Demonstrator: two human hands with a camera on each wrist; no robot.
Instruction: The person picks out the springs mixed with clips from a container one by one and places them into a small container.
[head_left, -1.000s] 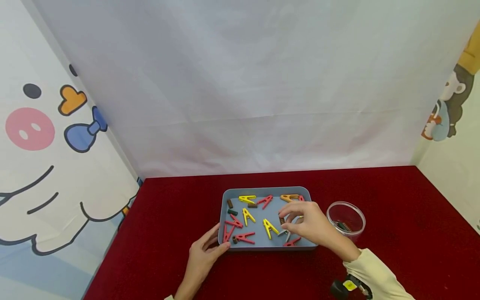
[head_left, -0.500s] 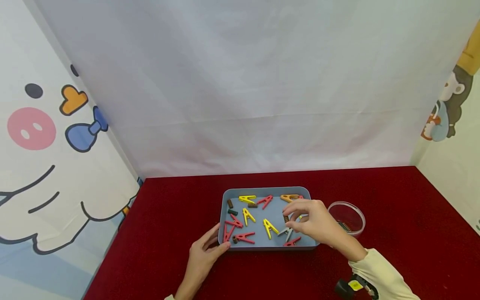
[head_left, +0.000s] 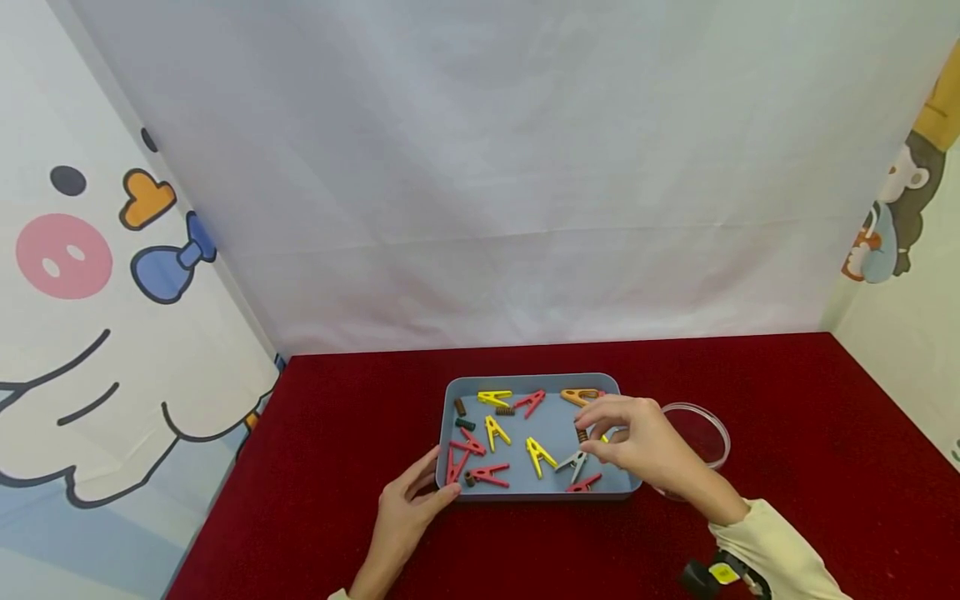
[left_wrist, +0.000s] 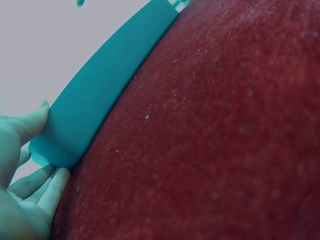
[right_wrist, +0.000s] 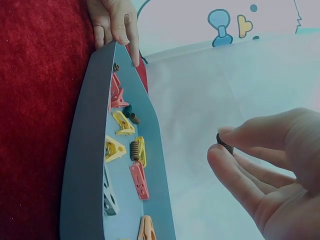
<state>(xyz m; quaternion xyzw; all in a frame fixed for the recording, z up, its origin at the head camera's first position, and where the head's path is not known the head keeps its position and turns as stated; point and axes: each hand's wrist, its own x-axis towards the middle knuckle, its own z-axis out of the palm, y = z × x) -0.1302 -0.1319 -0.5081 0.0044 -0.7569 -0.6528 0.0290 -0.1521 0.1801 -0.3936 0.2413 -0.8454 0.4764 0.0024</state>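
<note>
My right hand (head_left: 637,437) pinches a small dark coil spring (head_left: 581,434) between thumb and fingertips, above the right part of a shallow blue-grey tray (head_left: 525,498). In the right wrist view the spring (right_wrist: 226,144) shows only partly between the fingertips. My left hand (head_left: 408,504) holds the tray's near left corner, thumb on the front wall and fingers along the left side. Inside the tray lie yellow clips (head_left: 540,457), red clips (head_left: 490,476), a grey clip (head_left: 573,465) and an orange clip (head_left: 579,396). Several loose springs, one green spring (head_left: 465,424) among them, lie between the clips.
A round clear container (head_left: 723,442) stands right of the tray, partly hidden behind my right forearm. A red cloth (head_left: 360,408) covers the table. White fabric (head_left: 525,208) hangs behind it, with printed cartoon panels at both sides.
My right hand has moved a little to the right with the spring, uncovering more of the grey clip and covering more of the round container. My left hand and the tray stay put.
</note>
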